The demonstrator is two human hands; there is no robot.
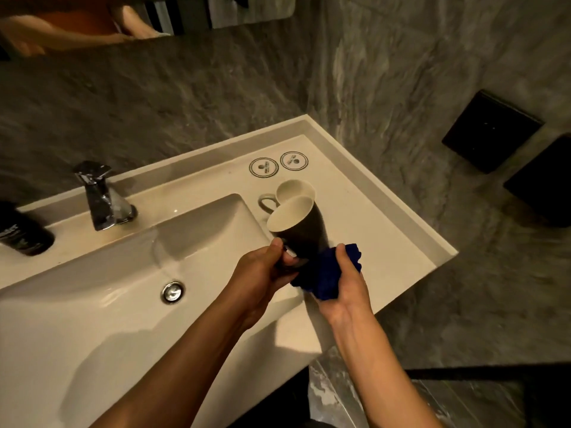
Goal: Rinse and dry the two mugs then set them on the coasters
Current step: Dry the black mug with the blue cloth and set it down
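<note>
— Left grip [262, 267] first: what has it got?
— It is closed around the handle side of the black mug [298, 230], fingers curled at the base, thumb up by the handle. The mug is tilted, its pale inside facing up and toward the tap [102, 199].
— And the right grip [346, 282]?
— Clenched on a bunched blue cloth [327, 273], which is pressed against the lower wall of the black mug. Both are held above the desk [386, 242], at the right edge of the basin [197, 242].
— Where is the other mug?
— The grey mug [293, 191] stands upright on the desk just behind the black one, handle pointing left. From this angle the two rims overlap, so I cannot tell whether they touch.
— The coasters?
— Two round coasters [278, 163] lie side by side near the back rim of the desk, just beyond the grey mug, with nothing on them.
— Anything further out?
— A chrome drain plug [172, 291] in the basin, and a dark bottle [24, 233] at the far left.
</note>
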